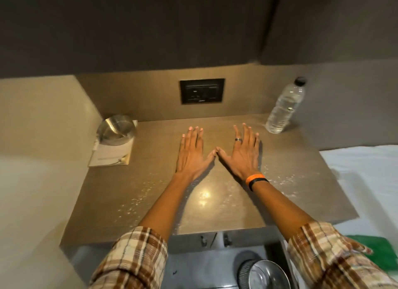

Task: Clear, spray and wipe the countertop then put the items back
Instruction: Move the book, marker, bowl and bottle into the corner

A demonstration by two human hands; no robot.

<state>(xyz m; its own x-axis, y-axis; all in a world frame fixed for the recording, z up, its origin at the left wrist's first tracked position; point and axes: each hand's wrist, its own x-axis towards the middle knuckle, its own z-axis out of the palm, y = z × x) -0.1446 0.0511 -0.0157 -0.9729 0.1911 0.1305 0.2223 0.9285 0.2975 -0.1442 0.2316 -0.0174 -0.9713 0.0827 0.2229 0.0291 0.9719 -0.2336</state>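
Observation:
My left hand (191, 151) and my right hand (244, 153) lie flat, palms down, on the brown countertop (150, 191), thumbs touching at the middle. Both hold nothing. The surface around them is speckled with fine droplets or crumbs. A clear plastic water bottle (285, 106) with a black cap stands at the back right corner. At the back left a steel bowl (116, 128) rests tilted on a white notepad (111, 154) with a pen.
A black wall socket (202, 91) is set in the back panel. Dark cabinets hang overhead. Below the counter's front edge stands a steel-lidded bin (265, 274). White bedding (364, 170) lies to the right, with a green item (377, 252) on it.

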